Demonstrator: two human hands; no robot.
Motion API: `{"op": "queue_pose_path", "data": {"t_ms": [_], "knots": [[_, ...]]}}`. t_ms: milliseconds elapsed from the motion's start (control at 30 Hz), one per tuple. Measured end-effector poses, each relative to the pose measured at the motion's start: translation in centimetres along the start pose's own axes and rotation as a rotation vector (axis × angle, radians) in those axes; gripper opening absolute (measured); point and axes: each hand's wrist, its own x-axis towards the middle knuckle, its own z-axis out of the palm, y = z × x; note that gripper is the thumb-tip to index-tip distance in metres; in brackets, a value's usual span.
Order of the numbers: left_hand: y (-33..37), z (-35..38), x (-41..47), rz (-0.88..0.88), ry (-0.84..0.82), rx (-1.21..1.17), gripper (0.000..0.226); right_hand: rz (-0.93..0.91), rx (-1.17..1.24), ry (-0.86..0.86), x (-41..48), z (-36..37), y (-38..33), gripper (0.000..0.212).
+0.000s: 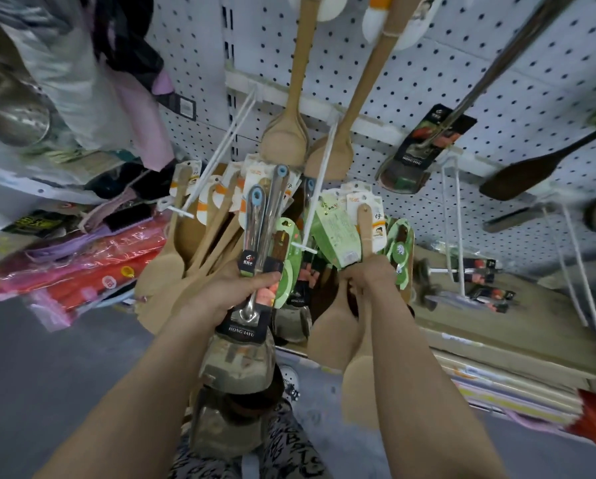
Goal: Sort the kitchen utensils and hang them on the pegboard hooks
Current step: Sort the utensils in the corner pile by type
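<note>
Head view, only feed.

Hands: both forearms reach up and forward toward the centre hook, a long white wire peg. Left hand sits just below-left of that hook, fingers curled round a bundle of metal spatulas. Their blue-looped handle ends stand up beside the hook and the blades hang below the wrist. Right hand is just below-right of the hook, clenched round several wooden spatulas. One handle pokes up above the knuckles, the blades hang down along the forearm. I can't count exactly how many it holds.

Surroundings: the hook comes off a white pegboard with dark holes. Two wooden spoons hang right above the hook. More wooden utensils hang left of it, unclear from what. Far left of the hook lie red packets, and below those is a grey floor. Lower right of the hook is a tan shelf.

Writing: the black card on the left-hand bundle reads "HONG JAYU". A hanging card up-right of the hook carries the same words. The green card by the hook has print too small to read.
</note>
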Motion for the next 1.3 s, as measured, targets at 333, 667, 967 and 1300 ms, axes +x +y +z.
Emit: {"op": "queue_pose_path", "data": {"t_ms": [333, 667, 967, 1300], "knots": [[1.2, -4.2, -3.0, 0.027, 0.033, 0.087, 0.027, 0.032, 0.513, -0.228, -4.4, 2.4, -1.9, 0.037], [-0.6, -13.2, -4.4, -0.027, 0.141, -0.003, 0.039, 0.006, 0.634, -0.305, -7.1, 10.0, -6.0, 0.023], [-0.8, -17.5, -4.7, -0.003, 0.101, 0.042, 0.04, -0.055, 0.626, -0.257, -6.1, 13.6, -9.6, 0.041], [0.4, -15.0, -3.8, 0.039, 0.05, 0.098, 0.038, -0.048, 0.797, -0.402, -8.5, 10.0, -7.5, 0.006]]}}
